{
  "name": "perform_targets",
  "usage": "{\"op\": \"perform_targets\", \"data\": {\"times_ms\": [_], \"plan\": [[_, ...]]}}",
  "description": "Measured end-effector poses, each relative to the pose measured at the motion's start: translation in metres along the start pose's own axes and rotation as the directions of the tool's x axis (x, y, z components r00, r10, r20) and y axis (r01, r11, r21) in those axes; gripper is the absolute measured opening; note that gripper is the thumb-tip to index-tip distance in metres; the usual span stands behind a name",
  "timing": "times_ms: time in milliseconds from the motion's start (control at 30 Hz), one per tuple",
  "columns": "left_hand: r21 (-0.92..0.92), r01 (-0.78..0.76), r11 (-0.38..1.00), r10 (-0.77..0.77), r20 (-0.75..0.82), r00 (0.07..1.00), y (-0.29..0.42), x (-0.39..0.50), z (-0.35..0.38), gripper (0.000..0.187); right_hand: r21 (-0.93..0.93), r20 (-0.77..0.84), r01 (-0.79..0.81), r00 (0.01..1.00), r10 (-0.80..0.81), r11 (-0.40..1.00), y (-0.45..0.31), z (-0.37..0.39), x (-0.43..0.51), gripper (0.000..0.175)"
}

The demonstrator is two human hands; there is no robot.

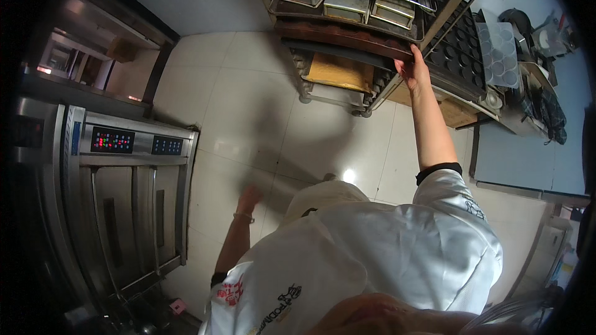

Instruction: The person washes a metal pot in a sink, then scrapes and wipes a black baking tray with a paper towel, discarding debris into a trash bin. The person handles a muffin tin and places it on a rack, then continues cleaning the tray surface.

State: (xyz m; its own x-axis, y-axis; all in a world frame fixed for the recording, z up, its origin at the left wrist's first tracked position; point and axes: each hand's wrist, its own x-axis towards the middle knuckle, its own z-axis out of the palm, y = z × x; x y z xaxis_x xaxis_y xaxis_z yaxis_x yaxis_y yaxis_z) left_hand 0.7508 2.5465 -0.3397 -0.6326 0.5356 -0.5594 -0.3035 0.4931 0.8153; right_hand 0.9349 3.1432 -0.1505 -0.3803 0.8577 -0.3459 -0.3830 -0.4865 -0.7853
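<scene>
My right hand (414, 70) reaches out to a metal tray rack (381, 92). Its fingers grip the right front corner of a reddish-brown baking tray (342, 39) with a wavy inner edge. Just under that tray lies a dark flat tray (337, 54). Above it, several metal loaf tins (347, 4) sit on another baking tray (298, 8). My left hand (249, 199) hangs low by my side over the floor, blurred and dim; nothing can be made out in it. A bracelet circles the left wrist.
A steel deck oven (135, 195) with a lit panel stands on the left. Beyond the rack, dark moulded baking pans (454, 51) and a clear plastic tray (498, 53) lie on the right. Lower in the rack is a yellowish sheet (340, 73). The floor (233, 125) is pale tile.
</scene>
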Motion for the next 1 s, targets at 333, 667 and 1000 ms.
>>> {"op": "perform_targets", "data": {"times_ms": [333,667,1000], "plan": [[-0.234,-0.071,0.970,0.124,0.219,0.968,0.246,0.107,0.030,0.045,-0.051,-0.081,-0.082,0.994,0.078,0.995,0.039,-0.027,-0.153,0.035],[-0.382,0.124,0.916,0.180,0.666,0.724,0.328,0.049,0.079,0.060,-0.582,-0.080,-0.194,0.980,0.182,0.789,0.028,-0.036,-0.265,0.078],[-0.364,0.329,0.871,0.107,0.796,0.595,0.327,0.047,0.071,0.067,-0.718,-0.058,-0.166,0.982,0.180,0.676,-0.006,-0.028,-0.205,0.082]]}}
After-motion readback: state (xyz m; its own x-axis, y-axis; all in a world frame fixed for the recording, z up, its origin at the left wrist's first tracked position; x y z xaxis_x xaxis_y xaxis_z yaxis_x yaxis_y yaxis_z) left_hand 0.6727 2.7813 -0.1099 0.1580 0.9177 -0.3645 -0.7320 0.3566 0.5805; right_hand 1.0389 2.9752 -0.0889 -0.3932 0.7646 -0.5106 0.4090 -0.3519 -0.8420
